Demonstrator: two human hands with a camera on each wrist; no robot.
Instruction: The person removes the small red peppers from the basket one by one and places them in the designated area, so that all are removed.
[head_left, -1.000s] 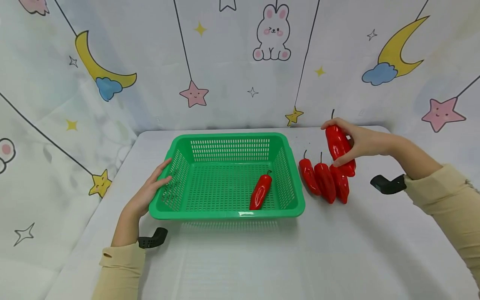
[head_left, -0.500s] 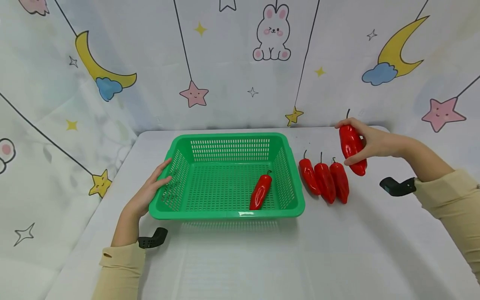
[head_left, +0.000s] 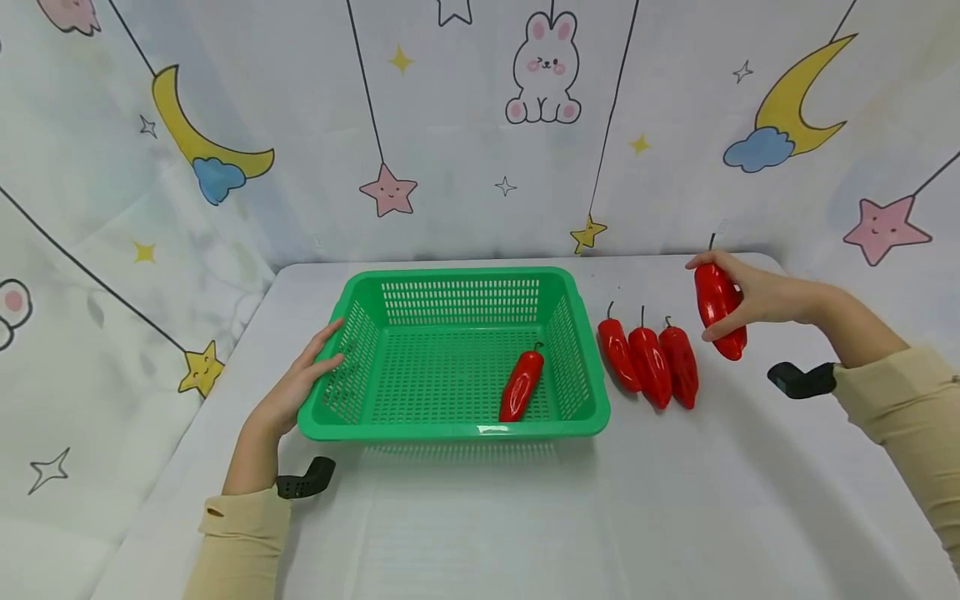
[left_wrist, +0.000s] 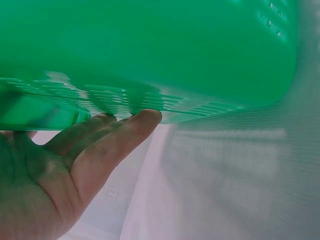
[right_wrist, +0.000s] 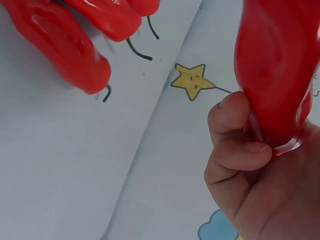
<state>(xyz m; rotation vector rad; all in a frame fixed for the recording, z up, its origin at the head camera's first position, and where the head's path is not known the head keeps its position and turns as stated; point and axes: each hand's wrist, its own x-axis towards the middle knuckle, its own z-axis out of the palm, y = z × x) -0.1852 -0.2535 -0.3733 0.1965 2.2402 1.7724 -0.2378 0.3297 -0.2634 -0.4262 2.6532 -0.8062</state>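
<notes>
In the head view, my right hand (head_left: 757, 287) holds a red chili pepper (head_left: 717, 300) raised above the table, its dark stem pointing up. The right wrist view shows fingers curled round the stem end of that pepper (right_wrist: 280, 65). Just left of it, three more red chili peppers (head_left: 649, 367) lie side by side. My left hand (head_left: 292, 385) lies against the left side of a green plastic basket (head_left: 453, 431). Its fairly straight fingers (left_wrist: 115, 137) touch the slotted wall in the left wrist view. One red chili pepper (head_left: 521, 385) lies inside the basket, toward the right.
A white table (head_left: 480, 525) carries the basket and loose peppers. Behind it hangs a pale cloth (head_left: 465, 125) printed with moons, stars and a rabbit. Black straps with camera mounts sit at both wrists, the left mount (head_left: 307, 477) close to the basket's front left corner.
My right hand has moved right with the pepper, away from the row of peppers, and lowered slightly in the last half second. The left hand and basket have not moved.
</notes>
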